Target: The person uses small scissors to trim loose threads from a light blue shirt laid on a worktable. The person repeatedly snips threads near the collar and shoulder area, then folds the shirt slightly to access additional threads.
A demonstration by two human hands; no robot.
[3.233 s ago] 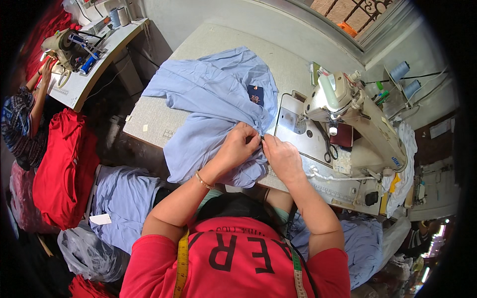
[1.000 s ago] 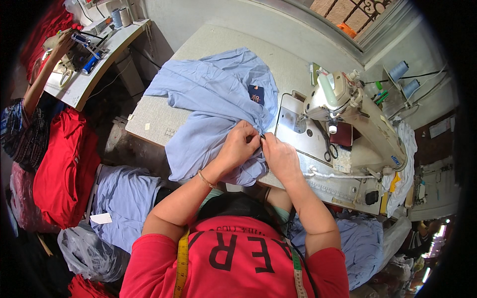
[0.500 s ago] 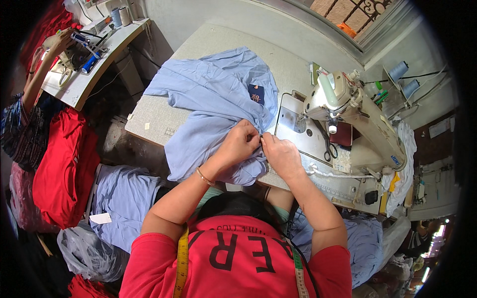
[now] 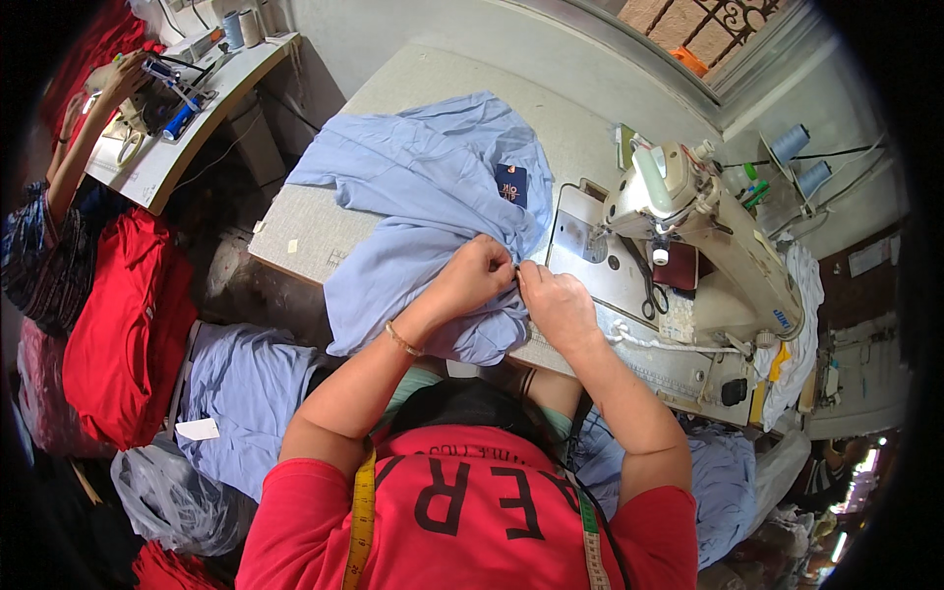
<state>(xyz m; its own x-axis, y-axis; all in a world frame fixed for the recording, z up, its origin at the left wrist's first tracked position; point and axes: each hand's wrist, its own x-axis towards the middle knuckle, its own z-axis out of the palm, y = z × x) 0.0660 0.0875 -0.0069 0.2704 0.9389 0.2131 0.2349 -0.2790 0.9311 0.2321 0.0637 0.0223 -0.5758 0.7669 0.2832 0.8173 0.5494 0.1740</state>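
Observation:
A light blue garment [image 4: 403, 187] lies crumpled across the sewing table [image 4: 433, 84] and hangs over its front edge. A dark label tag [image 4: 510, 184] rests on the cloth. My left hand [image 4: 479, 272] is closed, fingertips pinched, at the garment's right part. Right beside it, my right hand [image 4: 556, 302] pinches the same cloth, the fingertips of both hands nearly touching. Whatever small part lies between the fingers is hidden. To the right of my hands stands a sewing machine [image 4: 708, 211] with its metal plate [image 4: 580, 239].
Black scissors [image 4: 652, 295] lie by the machine, near blue thread spools [image 4: 790, 143]. At the left, another person's arms [image 4: 84, 123] work at a second table [image 4: 236, 84]. Red cloth [image 4: 128, 324], more blue cloth [image 4: 236, 383] and a plastic bag [image 4: 177, 497] are piled below.
Both hands stay at nearly the same spot on the garment. The left fingers have shifted very slightly; the cloth lies almost as before.

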